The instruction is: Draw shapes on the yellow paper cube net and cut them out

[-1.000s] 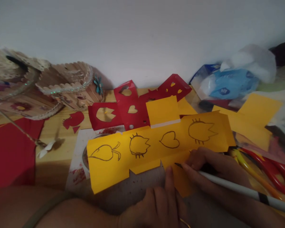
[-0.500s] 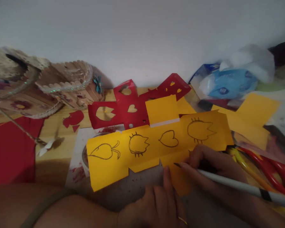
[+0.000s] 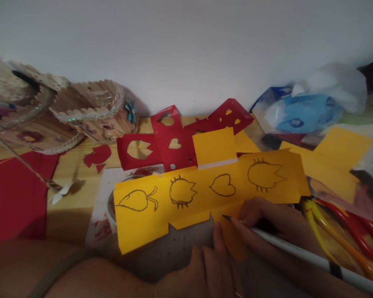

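A yellow card cut-out [image 3: 202, 207] lies across the middle, with dark outlines of a heart, a leafed shape and two spiky-tailed shapes on its panels. My right hand [image 3: 273, 227] is closed around a white pencil [image 3: 286, 247] with a black band. Its dark tip is at the card's lower flap. Pressed beside that flap, my left hand [image 3: 205, 265] has its index finger stretched onto the card's edge and the others laid alongside. Behind, a red card cut-out [image 3: 160, 150] has heart and tulip-like openings. A plain yellow piece [image 3: 214, 145] overlaps it.
Wooden-stick baskets [image 3: 93, 103] stand at the back left, near red card [image 3: 15, 198] and a red cut scrap [image 3: 98, 156]. Red-handled [image 3: 351, 229] and yellow-handled [image 3: 332, 231] tools lie at right. A blue plastic pack [image 3: 311, 111] and yellow scraps [image 3: 335, 157] sit behind them.
The pencil tip has moved slightly left along the lower flap, with my right hand following. My left hand stays at the card's edge. The whole view has shifted a little.
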{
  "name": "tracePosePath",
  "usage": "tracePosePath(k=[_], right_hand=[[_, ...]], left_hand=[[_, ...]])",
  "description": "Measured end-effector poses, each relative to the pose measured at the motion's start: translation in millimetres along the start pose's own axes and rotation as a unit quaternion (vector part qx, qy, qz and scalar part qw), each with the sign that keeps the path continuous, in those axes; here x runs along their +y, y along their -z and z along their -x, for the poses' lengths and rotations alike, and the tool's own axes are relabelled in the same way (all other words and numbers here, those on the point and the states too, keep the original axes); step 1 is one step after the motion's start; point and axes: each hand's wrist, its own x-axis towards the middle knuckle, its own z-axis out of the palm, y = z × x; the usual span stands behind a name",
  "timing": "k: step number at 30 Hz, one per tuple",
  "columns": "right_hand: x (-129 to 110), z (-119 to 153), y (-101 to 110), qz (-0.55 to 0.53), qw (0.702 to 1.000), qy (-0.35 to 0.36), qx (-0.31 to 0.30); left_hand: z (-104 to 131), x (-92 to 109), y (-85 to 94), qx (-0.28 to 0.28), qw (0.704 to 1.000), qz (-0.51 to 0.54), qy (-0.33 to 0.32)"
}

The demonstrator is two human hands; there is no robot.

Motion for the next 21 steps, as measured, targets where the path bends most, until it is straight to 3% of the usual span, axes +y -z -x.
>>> tracePosePath(k=[6, 13, 21], right_hand=[[-1.2, -0.4, -0.8, 0.013, 1.000, -0.014, 0.008], [2.5, -3.3, 1.0, 0.021, 0.999, 0.022, -0.009], [1.9, -0.9, 0.8, 0.032, 0.997, 0.065, 0.042]], left_hand=[[-1.2, -1.7, 1.5, -0.023, 1.000, 0.008, -0.009], [-2.2, 0.3, -0.6, -0.023, 1.000, -0.007, -0.012], [-4.9, -4.5, 2.1, -0.029, 1.000, 0.004, -0.010]])
